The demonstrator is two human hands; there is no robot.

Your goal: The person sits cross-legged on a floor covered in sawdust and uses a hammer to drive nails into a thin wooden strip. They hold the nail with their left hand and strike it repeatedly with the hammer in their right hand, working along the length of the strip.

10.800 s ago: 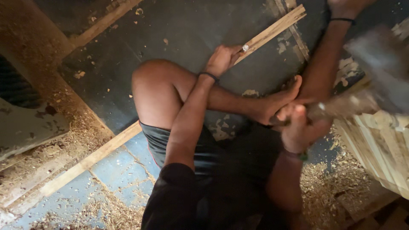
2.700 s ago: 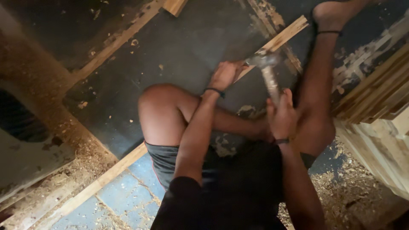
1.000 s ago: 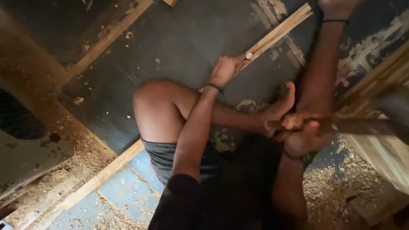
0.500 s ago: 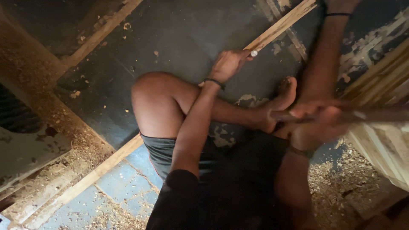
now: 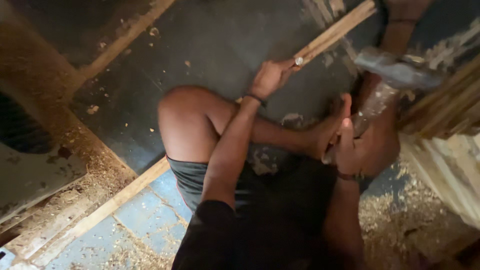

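The person sits on the dark floor [image 5: 215, 45] with one knee bent up. The left hand [image 5: 270, 77] pinches a nail [image 5: 299, 61] upright against a long wooden strip [image 5: 330, 35], fingers closed around it to steady it for a blow. The right hand [image 5: 352, 150] is wrapped tight around the handle of a hammer [image 5: 395, 72], its head raised and blurred beside stacked boards [image 5: 445, 105]. Sawdust lies about; no packages, labels or signs show.

packages: none | labels, signs: none | screens: none — only floor and timber in view
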